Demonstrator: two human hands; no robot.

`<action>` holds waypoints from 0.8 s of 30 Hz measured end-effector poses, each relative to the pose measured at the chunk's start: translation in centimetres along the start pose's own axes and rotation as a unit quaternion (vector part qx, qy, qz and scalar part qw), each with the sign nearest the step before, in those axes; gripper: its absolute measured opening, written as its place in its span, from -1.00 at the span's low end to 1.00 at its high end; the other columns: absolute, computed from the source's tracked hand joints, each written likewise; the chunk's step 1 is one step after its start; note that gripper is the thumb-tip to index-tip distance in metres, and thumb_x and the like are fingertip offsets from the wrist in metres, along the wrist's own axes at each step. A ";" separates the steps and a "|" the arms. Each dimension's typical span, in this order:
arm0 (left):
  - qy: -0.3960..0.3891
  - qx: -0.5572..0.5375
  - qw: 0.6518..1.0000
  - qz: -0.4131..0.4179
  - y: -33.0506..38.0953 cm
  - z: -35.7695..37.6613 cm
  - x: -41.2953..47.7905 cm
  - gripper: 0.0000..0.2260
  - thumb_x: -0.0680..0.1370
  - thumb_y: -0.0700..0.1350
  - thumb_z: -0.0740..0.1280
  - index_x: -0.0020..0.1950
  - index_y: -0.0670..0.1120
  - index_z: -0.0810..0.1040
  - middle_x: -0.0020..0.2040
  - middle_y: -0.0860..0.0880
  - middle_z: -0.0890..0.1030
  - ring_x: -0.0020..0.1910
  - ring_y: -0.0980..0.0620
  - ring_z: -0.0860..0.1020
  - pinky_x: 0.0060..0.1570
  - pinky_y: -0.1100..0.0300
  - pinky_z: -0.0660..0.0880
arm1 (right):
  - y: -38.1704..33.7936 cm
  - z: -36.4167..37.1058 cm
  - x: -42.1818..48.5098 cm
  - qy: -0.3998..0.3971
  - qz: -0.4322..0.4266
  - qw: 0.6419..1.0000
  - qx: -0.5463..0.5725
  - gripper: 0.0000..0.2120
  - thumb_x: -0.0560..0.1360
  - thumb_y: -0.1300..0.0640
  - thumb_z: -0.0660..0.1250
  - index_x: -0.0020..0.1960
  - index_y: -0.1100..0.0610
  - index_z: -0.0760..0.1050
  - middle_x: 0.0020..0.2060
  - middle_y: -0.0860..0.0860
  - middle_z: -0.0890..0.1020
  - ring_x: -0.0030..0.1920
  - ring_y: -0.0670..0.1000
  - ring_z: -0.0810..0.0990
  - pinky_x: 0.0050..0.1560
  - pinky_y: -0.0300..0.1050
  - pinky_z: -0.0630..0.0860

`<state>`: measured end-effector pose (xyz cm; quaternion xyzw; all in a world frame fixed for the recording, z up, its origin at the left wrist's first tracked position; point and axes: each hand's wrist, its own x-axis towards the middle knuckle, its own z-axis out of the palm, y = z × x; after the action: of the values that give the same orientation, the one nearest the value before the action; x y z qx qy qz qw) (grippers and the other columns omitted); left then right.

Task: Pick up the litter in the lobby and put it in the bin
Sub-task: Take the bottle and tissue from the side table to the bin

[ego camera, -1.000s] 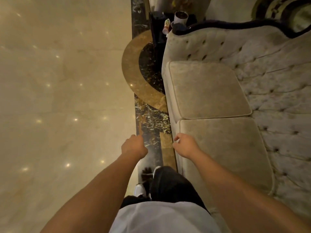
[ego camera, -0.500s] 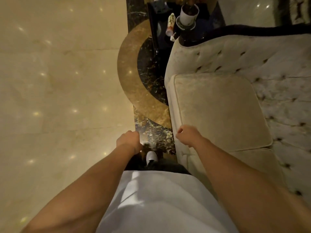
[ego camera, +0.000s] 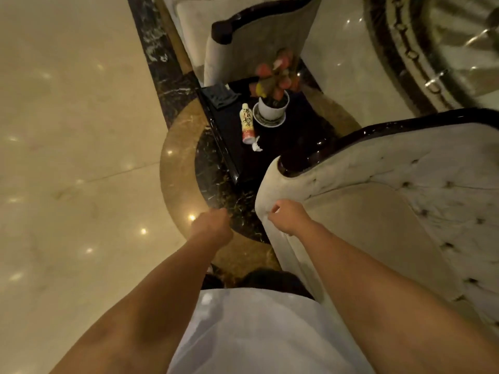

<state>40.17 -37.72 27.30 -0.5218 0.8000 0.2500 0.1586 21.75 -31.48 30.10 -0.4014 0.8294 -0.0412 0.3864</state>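
Observation:
A drink bottle point(ego camera: 247, 123) with a white and red label lies on its side on a dark side table point(ego camera: 291, 141), its cap pointing away from me. A crumpled white scrap of paper point(ego camera: 256, 146) lies just beside its near end. My left hand point(ego camera: 213, 225) hangs in a loose fist over the floor, well short of the table. My right hand point(ego camera: 289, 215) is curled shut at the sofa's arm corner, with nothing visible in it. No bin is in view.
A white potted plant point(ego camera: 272, 105) stands on the table right of the bottle, and a dark cloth point(ego camera: 221, 95) lies at its far left. A cream tufted sofa point(ego camera: 405, 211) fills the right; an armchair point(ego camera: 243, 49) stands beyond the table. Polished marble floor point(ego camera: 67, 157) spreads left.
I have walked forward along the sofa. The side table with the bottle and plant has come much closer and lower in view. Both hands stay curled in front of me.

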 end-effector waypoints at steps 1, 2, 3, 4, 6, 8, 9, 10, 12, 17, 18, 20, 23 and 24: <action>-0.005 -0.001 1.000 0.003 -0.3 -2.1 2.3 -0.86 0.44 -0.07 0.32 -0.02 -0.05 0.49 -0.07 -0.08 0.55 -0.16 -0.09 0.50 -0.24 0.08 0.44 | -1.2 -1.0 1.5 0.009 0.009 1.000 0.015 -0.84 0.53 0.01 0.28 0.05 0.07 0.51 -0.05 0.03 0.56 -0.09 0.05 0.51 -0.08 -0.03 0.54; -0.012 -0.003 1.000 0.003 -0.4 -3.9 4.3 -0.85 0.43 -0.07 0.33 -0.03 -0.06 0.49 -0.09 -0.08 0.55 -0.18 -0.08 0.49 -0.24 0.08 0.47 | -2.2 -1.8 2.7 0.018 0.016 0.999 0.028 -0.87 0.52 0.02 0.29 0.01 0.05 0.50 -0.04 0.04 0.58 -0.10 0.05 0.51 -0.10 -0.04 0.53; -0.021 -0.005 1.000 0.008 -0.3 -5.5 6.3 -0.82 0.42 -0.07 0.34 -0.01 -0.07 0.51 -0.07 -0.09 0.56 -0.16 -0.09 0.52 -0.21 0.06 0.50 | -3.1 -2.8 3.9 0.024 0.028 0.999 0.040 -0.87 0.51 0.02 0.29 -0.01 0.05 0.49 -0.03 0.06 0.59 -0.11 0.05 0.51 -0.11 -0.05 0.52; -0.030 -0.009 0.999 0.015 -0.2 -6.9 8.3 -0.79 0.41 -0.06 0.35 0.01 -0.07 0.51 -0.04 -0.10 0.57 -0.11 -0.11 0.56 -0.16 0.04 0.54 | -3.8 -3.6 5.3 0.025 0.040 0.998 0.049 -0.86 0.50 0.02 0.29 0.01 0.06 0.50 -0.01 0.08 0.59 -0.11 0.06 0.51 -0.11 -0.04 0.53; -0.053 -0.020 0.998 0.033 0.4 -8.9 12.5 -0.75 0.39 -0.06 0.36 0.04 -0.07 0.52 0.01 -0.11 0.59 -0.02 -0.14 0.59 -0.06 0.01 0.58 | -5.1 -5.3 8.5 0.013 0.065 0.997 0.050 -0.78 0.50 0.03 0.26 0.10 0.08 0.50 0.07 0.09 0.56 -0.04 0.09 0.53 -0.06 -0.02 0.54; -0.070 -0.022 0.996 0.042 1.1 -10.1 17.1 -0.73 0.40 -0.06 0.35 0.07 -0.08 0.53 0.05 -0.11 0.59 0.00 -0.13 0.59 -0.03 0.00 0.58 | -5.6 -6.8 12.7 0.008 0.087 0.995 0.038 -0.68 0.50 0.04 0.24 0.22 0.10 0.48 0.15 0.11 0.54 0.06 0.14 0.54 0.00 -0.01 0.52; -0.072 -0.022 0.996 0.040 1.4 -10.5 19.8 -0.73 0.41 -0.06 0.35 0.09 -0.08 0.53 0.06 -0.12 0.60 0.01 -0.13 0.59 -0.03 0.01 0.58 | -5.8 -7.6 15.3 0.010 0.092 0.995 0.042 -0.67 0.51 0.05 0.25 0.24 0.12 0.47 0.17 0.13 0.55 0.09 0.16 0.55 0.03 0.00 0.51; -0.073 -0.027 0.996 0.033 1.7 -10.7 22.1 -0.72 0.42 -0.05 0.35 0.10 -0.08 0.53 0.06 -0.12 0.60 0.01 -0.13 0.59 -0.03 0.02 0.58 | -5.9 -8.0 17.7 0.012 0.098 0.994 0.056 -0.68 0.50 0.05 0.27 0.23 0.12 0.47 0.17 0.14 0.55 0.10 0.16 0.55 0.06 0.01 0.51; -0.076 -0.039 0.996 0.019 2.3 -11.0 27.2 -0.71 0.43 -0.04 0.34 0.13 -0.07 0.53 0.06 -0.13 0.61 0.02 -0.14 0.59 0.00 0.00 0.59 | -6.2 -8.6 23.2 0.025 0.116 0.988 0.103 -0.68 0.51 0.05 0.30 0.23 0.11 0.48 0.17 0.13 0.56 0.10 0.12 0.55 0.04 -0.04 0.50; -0.131 -0.044 0.990 -0.021 4.4 -10.6 38.2 -0.66 0.44 0.01 0.31 0.15 -0.11 0.48 0.07 -0.18 0.59 0.06 -0.21 0.57 0.07 -0.09 0.55 | -7.0 -7.0 34.3 0.026 0.168 0.970 0.173 -0.74 0.51 0.10 0.32 0.19 0.10 0.52 0.15 0.11 0.61 0.09 0.08 0.59 -0.06 -0.17 0.44; -0.141 -0.048 0.988 -0.029 4.7 -10.1 40.3 -0.65 0.45 0.01 0.32 0.16 -0.13 0.48 0.09 -0.19 0.59 0.06 -0.21 0.57 0.05 -0.07 0.56 | -6.9 -6.2 36.1 0.023 0.176 0.966 0.186 -0.76 0.51 0.14 0.32 0.17 0.10 0.54 0.14 0.10 0.61 0.09 0.09 0.59 -0.04 -0.18 0.46; -0.138 -0.068 0.987 -0.047 5.3 -7.8 45.7 -0.60 0.46 0.03 0.34 0.20 -0.16 0.47 0.13 -0.20 0.57 0.09 -0.23 0.57 0.03 -0.02 0.56 | -6.0 -4.0 40.4 0.024 0.189 0.958 0.216 -0.77 0.50 0.21 0.32 0.14 0.13 0.55 0.13 0.13 0.62 0.09 0.11 0.60 0.01 -0.15 0.51; -0.124 -0.152 0.973 -0.123 6.3 -4.9 52.5 -0.43 0.44 0.14 0.38 0.31 -0.17 0.38 0.24 -0.20 0.51 0.20 -0.21 0.52 0.11 -0.03 0.53 | -4.6 -0.8 45.5 0.054 0.193 0.952 0.230 -0.70 0.48 0.26 0.35 0.21 0.18 0.50 0.13 0.17 0.58 0.11 0.14 0.59 -0.06 -0.21 0.44; -0.136 -0.204 0.953 -0.179 6.9 -3.8 54.6 -0.34 0.41 0.18 0.42 0.35 -0.17 0.32 0.29 -0.19 0.46 0.24 -0.21 0.49 0.15 -0.06 0.51 | -4.1 0.3 47.0 0.071 0.193 0.950 0.234 -0.63 0.47 0.26 0.37 0.27 0.17 0.45 0.17 0.18 0.54 0.14 0.15 0.57 -0.03 -0.22 0.42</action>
<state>11.83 -78.83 3.97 -0.6384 0.5966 0.4441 0.1981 6.73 -67.00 2.85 -0.1285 0.8832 -0.1870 0.4104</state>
